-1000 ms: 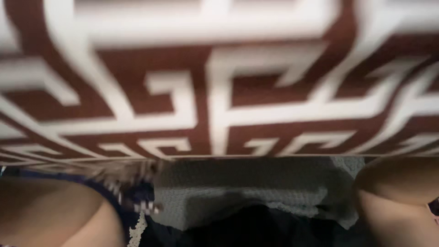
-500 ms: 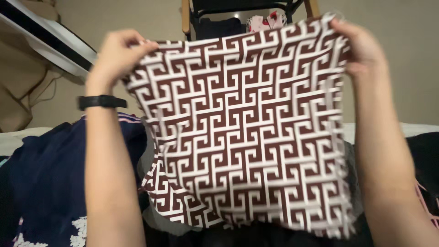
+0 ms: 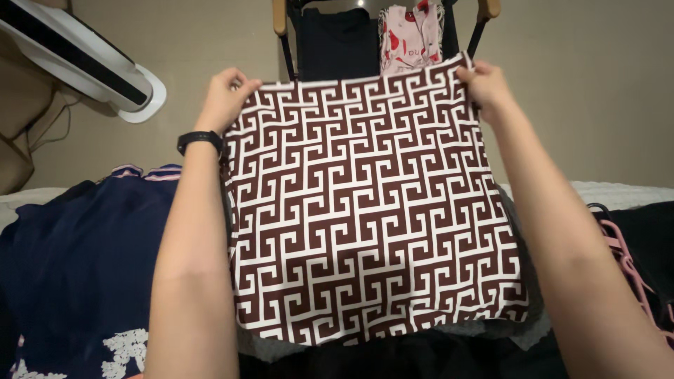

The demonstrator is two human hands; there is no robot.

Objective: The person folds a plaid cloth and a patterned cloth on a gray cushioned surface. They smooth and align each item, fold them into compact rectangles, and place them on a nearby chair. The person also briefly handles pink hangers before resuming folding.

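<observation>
1. Cloth [image 3: 372, 210], brown-and-white patterned, hangs spread in front of the rack [image 3: 382, 28].
2. I see left hand [image 3: 226, 98] and right hand [image 3: 484, 88] pinching its top corners.
3. Looks light, limp; I judge corners the best hold.

Open air lies above the bed's far edge [image 3: 618, 191], on either side of both hands. The maroon-and-white key-pattern fabric square [image 3: 372, 210] blocks the middle. A navy garment [image 3: 77, 245] covers the bed's left part; pink plastic hangers [image 3: 632, 263] lie at its right edge. A dark garment rack [image 3: 337, 42] stands behind.
</observation>
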